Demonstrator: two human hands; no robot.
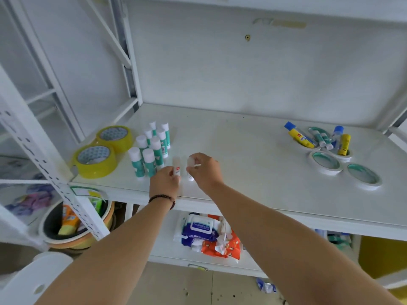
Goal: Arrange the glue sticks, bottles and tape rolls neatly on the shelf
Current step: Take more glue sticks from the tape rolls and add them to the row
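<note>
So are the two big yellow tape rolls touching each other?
Cannot tell. In the head view the near yellow tape roll overlaps the far yellow tape roll, so no gap shows, but the overlap could just be the camera angle.

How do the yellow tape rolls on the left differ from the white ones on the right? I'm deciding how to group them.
The yellow tape rolls are thick, tall rings wound with glossy yellow tape; the white tape rolls are thin and low, with teal inner cores. The yellow pair sits touching beside the upright glue sticks; the white rolls are more scattered, and some have glue bottles lying across or standing in them. Both kinds lie flat on the shelf.
</note>
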